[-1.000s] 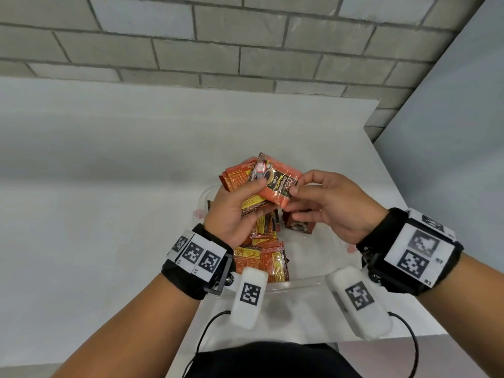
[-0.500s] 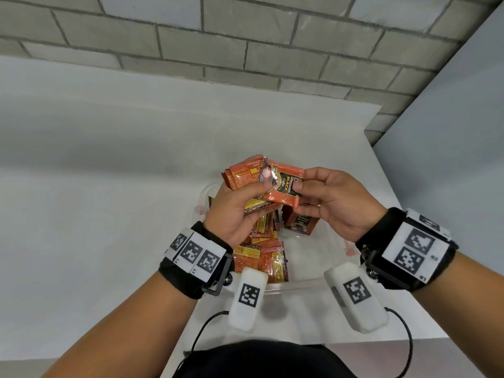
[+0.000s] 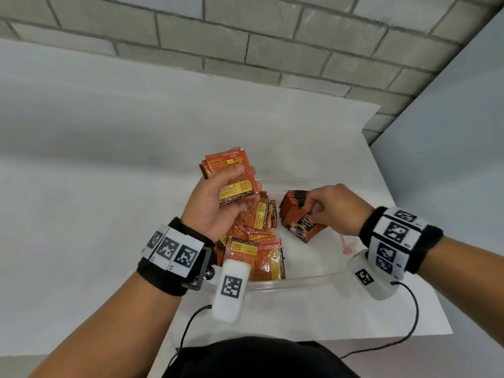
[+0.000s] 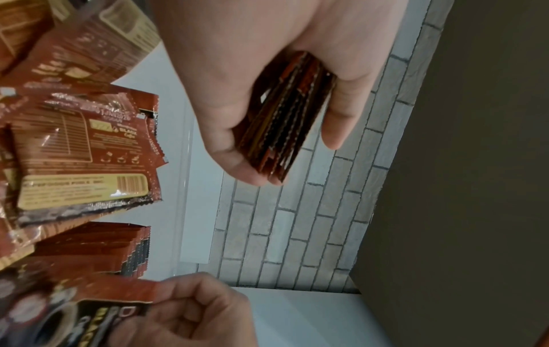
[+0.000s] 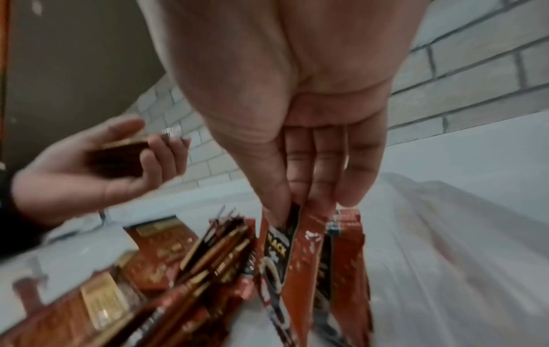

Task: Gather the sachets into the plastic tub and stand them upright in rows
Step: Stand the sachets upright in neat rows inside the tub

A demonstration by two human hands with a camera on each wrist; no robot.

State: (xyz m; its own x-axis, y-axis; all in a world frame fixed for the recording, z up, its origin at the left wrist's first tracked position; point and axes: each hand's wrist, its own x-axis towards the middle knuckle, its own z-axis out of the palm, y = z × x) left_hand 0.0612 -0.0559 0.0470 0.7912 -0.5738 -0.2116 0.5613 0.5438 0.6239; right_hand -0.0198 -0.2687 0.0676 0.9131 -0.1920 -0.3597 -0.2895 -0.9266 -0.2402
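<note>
A clear plastic tub [image 3: 294, 281] sits on the white table in front of me. My left hand [image 3: 218, 203] grips a stack of orange sachets [image 3: 231, 173] above the tub's left side; their edges show between thumb and fingers [image 4: 285, 131]. My right hand [image 3: 331, 211] pinches the top of one sachet [image 3: 306, 226] at the near end of an upright row of sachets [image 3: 293, 204] in the tub's right half. From the right wrist, that sachet [image 5: 279, 246] hangs from my fingertips. A loose heap of sachets [image 3: 256, 241] fills the tub's left half.
The tub stands near the table's right edge [image 3: 409, 241]. A grey brick wall [image 3: 245, 36] runs behind, and a grey panel [image 3: 450, 132] stands to the right. Cables [image 3: 191, 331] trail from the wrist cameras toward my body.
My right hand took one sachet from the stack in my left hand and moved it down to the upright row in the tub. My left hand kept the rest of the stack.
</note>
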